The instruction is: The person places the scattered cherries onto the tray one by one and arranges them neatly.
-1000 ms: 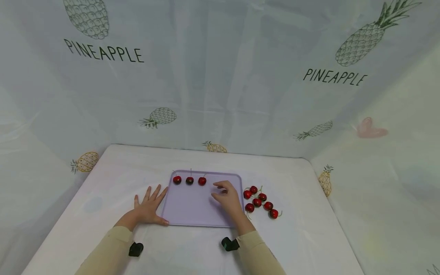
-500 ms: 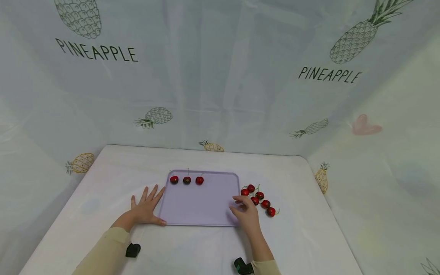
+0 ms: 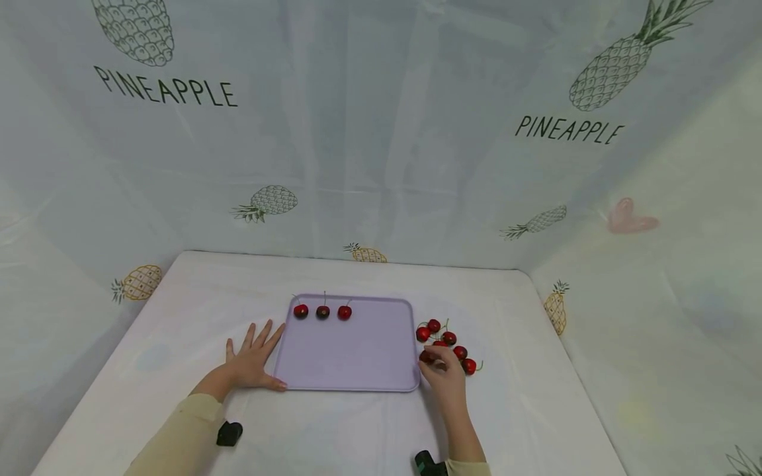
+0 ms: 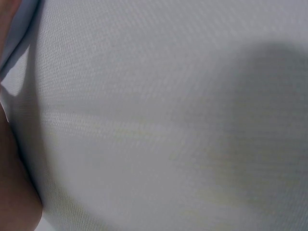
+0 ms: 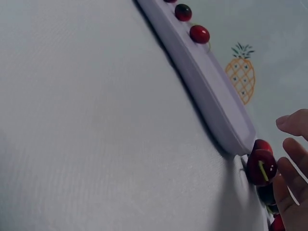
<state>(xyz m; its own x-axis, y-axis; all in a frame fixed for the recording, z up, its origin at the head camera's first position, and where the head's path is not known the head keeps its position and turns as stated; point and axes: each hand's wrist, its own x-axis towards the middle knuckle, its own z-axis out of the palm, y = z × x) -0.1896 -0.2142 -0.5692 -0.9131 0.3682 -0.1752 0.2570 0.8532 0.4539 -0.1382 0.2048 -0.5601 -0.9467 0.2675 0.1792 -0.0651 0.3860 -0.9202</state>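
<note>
On the white-covered table (image 3: pixel 524 403), the lilac tray (image 3: pixel 345 354) lies with its long axis running left to right. The left hand (image 3: pixel 250 363) rests flat with fingers spread at its left edge; the right hand (image 3: pixel 448 380) is at the near right corner, far nearer the loose cherries (image 3: pixel 449 338) on the table. Three cherries (image 3: pixel 323 313) line the tray's far left, so the row lies far and left of the right hand. One dark cherry (image 3: pixel 424 357) sits at that hand's thumb and fingertips, just beside the tray's right edge; whether it is pinched I cannot tell. The right hand partly hides the pile, and the left wrist view is nearly all blurred cloth.
</note>
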